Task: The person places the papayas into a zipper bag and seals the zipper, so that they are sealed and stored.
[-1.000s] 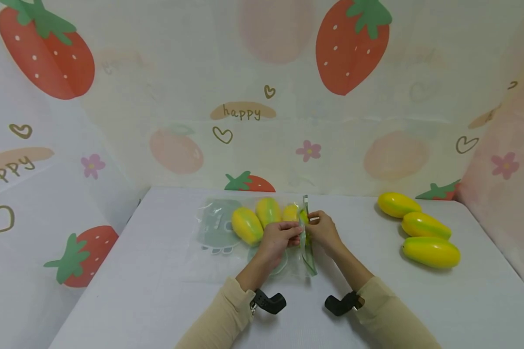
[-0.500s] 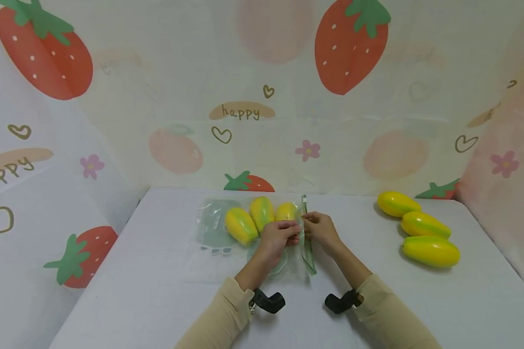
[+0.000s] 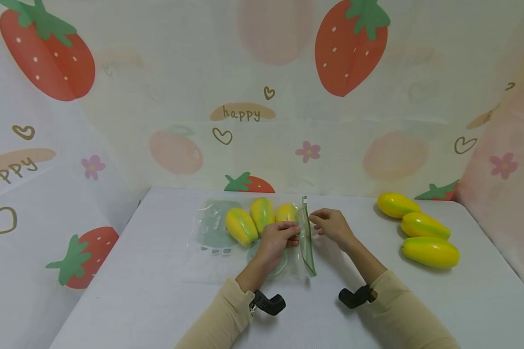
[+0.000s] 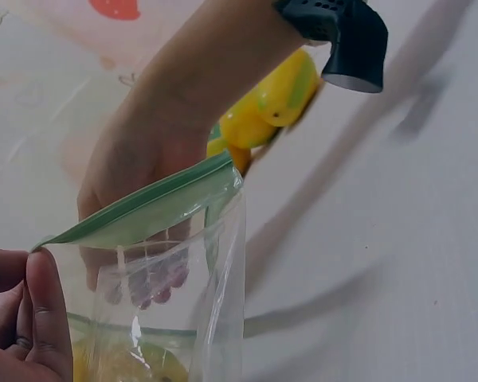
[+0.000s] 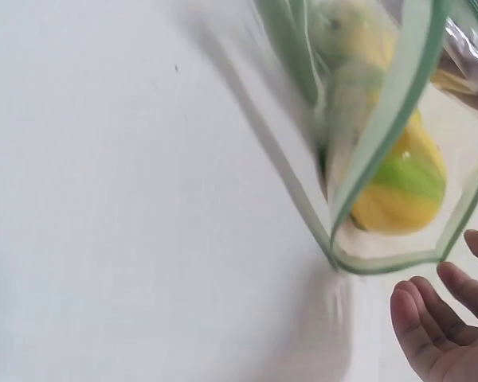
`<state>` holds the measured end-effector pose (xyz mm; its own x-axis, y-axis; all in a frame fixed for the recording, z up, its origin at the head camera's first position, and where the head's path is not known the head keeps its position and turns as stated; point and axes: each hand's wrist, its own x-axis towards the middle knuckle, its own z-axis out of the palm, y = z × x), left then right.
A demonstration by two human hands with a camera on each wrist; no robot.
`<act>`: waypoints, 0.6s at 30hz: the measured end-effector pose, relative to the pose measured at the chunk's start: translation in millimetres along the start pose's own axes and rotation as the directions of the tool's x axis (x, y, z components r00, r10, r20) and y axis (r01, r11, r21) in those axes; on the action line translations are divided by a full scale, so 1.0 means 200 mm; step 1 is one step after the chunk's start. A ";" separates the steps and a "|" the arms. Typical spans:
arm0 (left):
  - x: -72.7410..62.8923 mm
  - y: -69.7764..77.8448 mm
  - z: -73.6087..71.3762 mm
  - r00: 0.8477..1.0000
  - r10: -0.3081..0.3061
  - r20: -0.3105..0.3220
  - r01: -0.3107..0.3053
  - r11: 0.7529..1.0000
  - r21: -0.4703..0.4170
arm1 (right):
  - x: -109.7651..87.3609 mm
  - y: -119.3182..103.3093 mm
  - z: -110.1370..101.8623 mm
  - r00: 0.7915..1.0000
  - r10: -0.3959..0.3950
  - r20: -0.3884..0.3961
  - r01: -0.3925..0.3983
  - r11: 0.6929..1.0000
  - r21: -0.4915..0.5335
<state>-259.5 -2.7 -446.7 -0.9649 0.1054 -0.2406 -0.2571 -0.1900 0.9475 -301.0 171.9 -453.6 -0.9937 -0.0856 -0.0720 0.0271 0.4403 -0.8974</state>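
Observation:
A clear zip bag (image 3: pixel 216 223) with a green seal strip and a green cartoon print lies on the table, its mouth facing right. Inside are three yellow-green papayas (image 3: pixel 241 227), the rightmost nearest the opening. My left hand (image 3: pixel 274 242) pinches the upper rim of the mouth between thumb and fingers; the left wrist view shows this rim (image 4: pixel 155 195) lifted. In the right wrist view the mouth gapes, with one papaya (image 5: pixel 402 187) visible inside. My right hand (image 3: pixel 334 227) is just right of the mouth, fingers loosely bent and holding nothing, fingertips (image 5: pixel 405 306) near the strip.
Three more papayas (image 3: pixel 431 252) lie in a slanting row at the right side of the white table (image 3: pixel 135 305). A strawberry-printed backdrop (image 3: pixel 179 87) stands behind the table and along both sides. A black camera mount sits on each wrist.
The papayas in the bag have shifted left, deeper inside. My right hand has drawn back from the bag's mouth to the right. My left hand keeps its pinch on the rim.

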 end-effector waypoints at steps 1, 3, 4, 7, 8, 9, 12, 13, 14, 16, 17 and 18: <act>0.00 0.00 0.00 1.000 -0.002 -0.004 0.002 1.000 0.002 | 0.00 0.00 -0.02 1.000 -0.001 -0.001 0.000 1.000 -0.014; 0.00 0.00 0.00 1.000 -0.006 -0.010 0.006 1.000 0.008 | 0.00 -0.01 -0.05 1.000 -0.007 0.001 0.007 0.999 -0.038; 0.00 0.00 0.01 1.000 -0.005 -0.013 0.005 1.000 0.011 | 0.00 -0.02 -0.06 1.000 -0.010 0.001 0.010 0.999 -0.050; -0.01 0.00 0.01 1.000 -0.004 -0.018 0.005 1.000 0.012 | 0.00 -0.02 -0.11 1.000 -0.016 0.000 0.016 0.996 -0.090; -0.01 0.00 0.01 1.000 -0.003 -0.018 0.003 1.000 0.011 | 0.01 -0.02 -0.12 1.000 -0.021 0.002 0.021 0.994 -0.107; -0.02 0.01 0.01 1.000 -0.002 -0.019 0.002 1.000 0.010 | 0.01 -0.02 -0.14 1.000 -0.022 -0.001 0.022 0.992 -0.122; -0.03 0.01 0.01 1.000 -0.010 -0.016 0.010 1.000 0.006 | 0.01 -0.03 -0.18 0.999 -0.035 -0.006 0.033 0.985 -0.168; -0.03 0.01 0.01 1.000 -0.015 -0.015 0.015 1.000 0.003 | 0.01 -0.03 -0.20 0.999 -0.040 -0.009 0.038 0.983 -0.181; -0.03 0.01 0.01 1.000 -0.020 -0.013 0.020 1.000 0.002 | 0.02 -0.03 -0.22 0.999 -0.047 -0.009 0.044 0.980 -0.196; -0.03 0.01 0.01 1.000 -0.024 -0.009 0.024 1.000 -0.003 | 0.02 -0.03 -0.24 0.998 -0.056 -0.016 0.051 0.974 -0.219; -0.03 0.01 0.01 1.000 -0.026 -0.008 0.026 1.000 -0.008 | 0.03 -0.03 -0.26 0.998 -0.060 -0.018 0.054 0.972 -0.229; -0.03 0.01 0.01 1.000 -0.025 -0.008 0.025 1.000 -0.009 | 0.03 -0.03 -0.27 0.998 -0.062 -0.022 0.055 0.969 -0.241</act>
<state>-253.6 -2.7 -442.5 -0.9586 0.1018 -0.2658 -0.2813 -0.1960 0.9394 -312.5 216.5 -424.6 -0.9956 -0.0934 -0.0068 -0.0545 0.6376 -0.7684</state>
